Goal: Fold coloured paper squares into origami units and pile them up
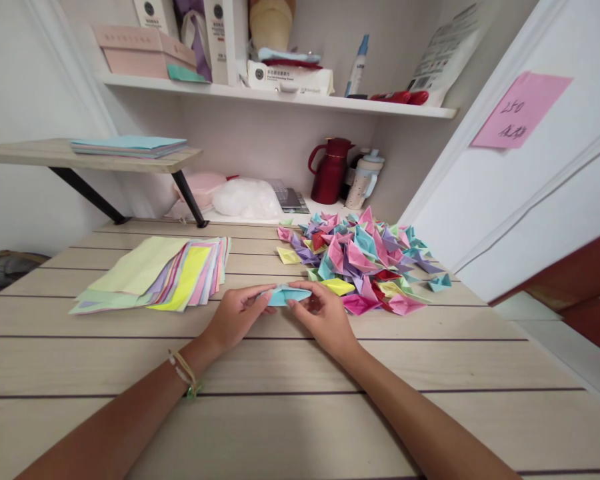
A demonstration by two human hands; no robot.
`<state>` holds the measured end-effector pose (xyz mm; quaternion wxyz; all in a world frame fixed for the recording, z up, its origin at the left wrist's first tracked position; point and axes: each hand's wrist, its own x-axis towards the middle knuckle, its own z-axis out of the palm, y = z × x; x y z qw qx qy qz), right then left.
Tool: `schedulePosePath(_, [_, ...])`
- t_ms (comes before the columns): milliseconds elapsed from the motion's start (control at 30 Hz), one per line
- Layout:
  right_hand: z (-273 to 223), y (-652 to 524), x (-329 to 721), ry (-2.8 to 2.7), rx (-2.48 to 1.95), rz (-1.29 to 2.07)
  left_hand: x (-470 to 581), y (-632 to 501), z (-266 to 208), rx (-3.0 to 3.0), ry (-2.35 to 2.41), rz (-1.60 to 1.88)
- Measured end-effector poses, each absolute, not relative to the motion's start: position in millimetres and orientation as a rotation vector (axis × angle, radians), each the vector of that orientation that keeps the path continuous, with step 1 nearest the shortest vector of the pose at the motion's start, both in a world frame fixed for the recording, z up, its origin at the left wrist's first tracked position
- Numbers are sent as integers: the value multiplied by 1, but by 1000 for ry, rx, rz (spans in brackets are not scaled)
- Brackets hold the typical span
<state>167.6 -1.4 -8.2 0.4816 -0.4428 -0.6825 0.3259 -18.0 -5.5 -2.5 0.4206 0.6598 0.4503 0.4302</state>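
A light blue folded paper boat [286, 295] is held between both hands, just above the wooden table. My left hand [237, 315] pinches its left end between thumb and fingers. At the other end, my right hand [327, 319] grips it the same way, thumb in front and fingers behind. Right behind my right hand lies a heap of folded paper boats [360, 257] in pink, blue, purple, yellow and red. To the left of my left hand is a fanned stack of coloured paper sheets [145, 273], pale yellow on top.
A small raised shelf [25, 155] on black legs bears more blue paper [130, 144]. Behind the table stand a dark red jug [331, 175] and a speckled cup [364, 181], beside a white plastic bag [247, 199]. A pink note [523, 110] hangs on the right.
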Motion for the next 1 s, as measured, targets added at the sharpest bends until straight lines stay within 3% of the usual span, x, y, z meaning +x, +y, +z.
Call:
schedulePosePath(267, [-7, -4, 167, -1739, -971, 594, -11, -11, 6, 1992, 1218, 986])
schedulePosePath(567, [-4, -8, 163, -1904, -897, 423, -20, 3, -6, 1436, 859, 943])
schedulePosePath(800, [-4, -8, 165, -1903, -798, 829, -22, 2, -2, 1366, 775, 912])
schedulePosePath(1000, [-1, -10, 166, -1904, -794, 831, -23, 3, -2, 1400, 820, 931])
